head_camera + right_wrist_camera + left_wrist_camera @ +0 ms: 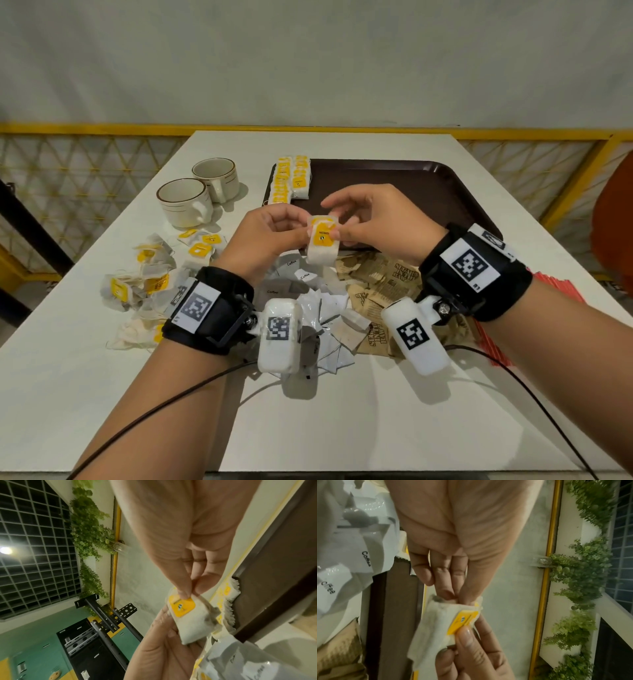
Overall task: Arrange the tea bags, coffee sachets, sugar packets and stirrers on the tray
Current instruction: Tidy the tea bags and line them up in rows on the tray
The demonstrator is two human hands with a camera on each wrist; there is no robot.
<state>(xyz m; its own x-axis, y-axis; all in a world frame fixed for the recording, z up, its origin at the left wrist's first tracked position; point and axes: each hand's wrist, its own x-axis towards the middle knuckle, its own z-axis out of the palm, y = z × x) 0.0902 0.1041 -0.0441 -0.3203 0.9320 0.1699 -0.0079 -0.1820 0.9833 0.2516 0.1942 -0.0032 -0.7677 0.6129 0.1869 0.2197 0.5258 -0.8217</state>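
Lowest in the head view, both forearms reach up the frame over the white counter, each wrist strapped with a black band and a white camera pod. Just above the pods, in the lower middle of the frame, lies a loose heap of grey coffee sachets, with brown sugar packets to its right and red stirrers at the right edge, partly hidden under the right wrist. Left of centre, scattered tea bags with yellow tags lie at mixed angles.

At the centre of the frame, above the heaps and clear of the counter, both hands hold one tea bag. Its long axis runs up and down the frame, the yellow tag on its upper half facing the camera. The left hand pinches the bag's left edge between thumb and curled fingers; the left wrist view shows the thumb and fingertips meeting at the bag's top. The right hand pinches the right edge at the tag, thumb pressed on the yellow label.

Beyond the hands, the dark brown tray fills the middle right. Along its left rim, two rows of tea bags run up the frame. Left of the tray stand two cream cups, touching.
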